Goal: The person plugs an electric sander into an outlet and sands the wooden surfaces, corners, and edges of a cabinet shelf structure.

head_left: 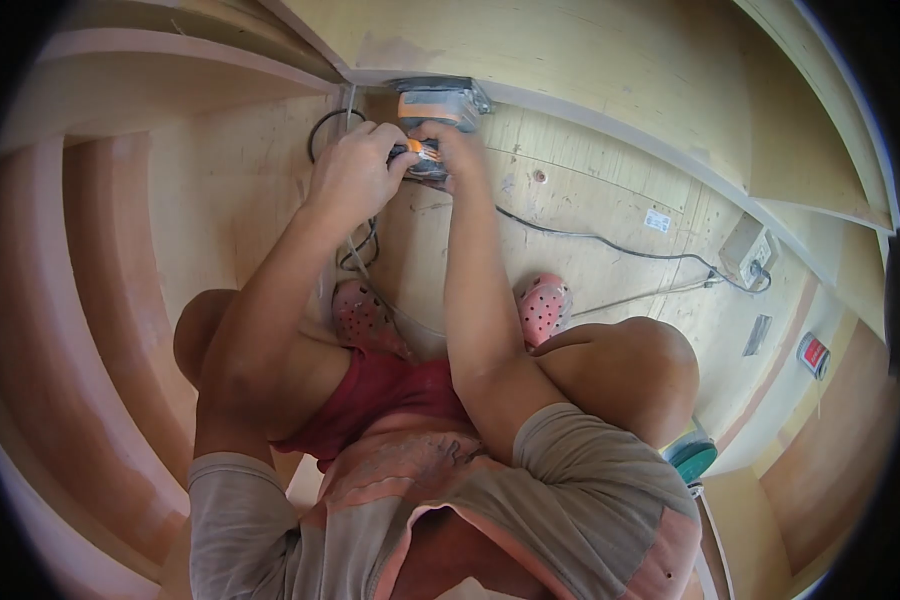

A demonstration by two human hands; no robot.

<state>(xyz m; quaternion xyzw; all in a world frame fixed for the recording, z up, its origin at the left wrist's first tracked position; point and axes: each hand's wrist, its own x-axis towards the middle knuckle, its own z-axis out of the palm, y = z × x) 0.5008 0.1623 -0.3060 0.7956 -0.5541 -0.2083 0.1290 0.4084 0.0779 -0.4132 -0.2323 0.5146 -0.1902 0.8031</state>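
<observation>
An orange, grey and black power tool [436, 108], which looks like a sander with a dark flat pad, is at the floor's far edge against the wooden panel. My left hand [355, 170] has its fingers and thumb closed on the tool's near orange-and-black part. On the right side of that same part, my right hand [454, 155] is curled, with its fingertips partly hidden. Between the hands, the small orange piece [422, 150] shows only in part. A dark cord [610, 240] runs rightward over the floor.
Pale wooden panels enclose the floor. An outlet box [752, 255] with a plug stands at the right. Beyond it is a small red-labelled can [813, 356]. A green round object [692, 460] sits beside my right knee. Pink clogs [545, 308] are on my feet.
</observation>
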